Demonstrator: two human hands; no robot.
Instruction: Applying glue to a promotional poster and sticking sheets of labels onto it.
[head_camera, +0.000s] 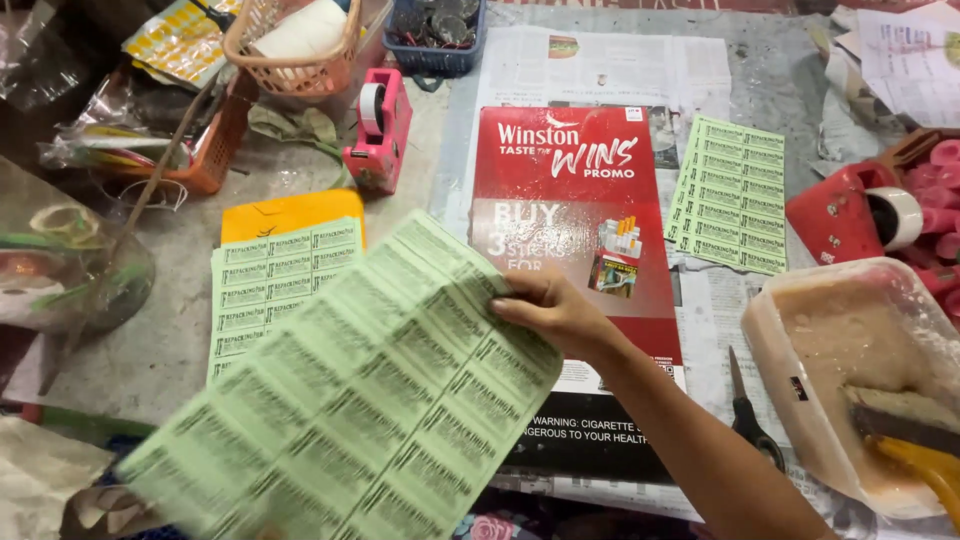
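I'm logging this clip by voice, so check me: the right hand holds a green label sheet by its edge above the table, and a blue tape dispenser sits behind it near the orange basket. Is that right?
Not quite. The tape dispenser is pink, not blue, as the head view shows. The rest stands: the right hand holds the green label sheet by its edge, with the orange basket nearby.

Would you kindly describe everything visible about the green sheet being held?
The green sheet is thin pale-green paper printed with rows of small black-text labels in a grid. It is tilted diagonally and lifted above the table, its lower left corner blurred. The right hand pinches its right edge. It overlaps a similar sheet lying flat behind.
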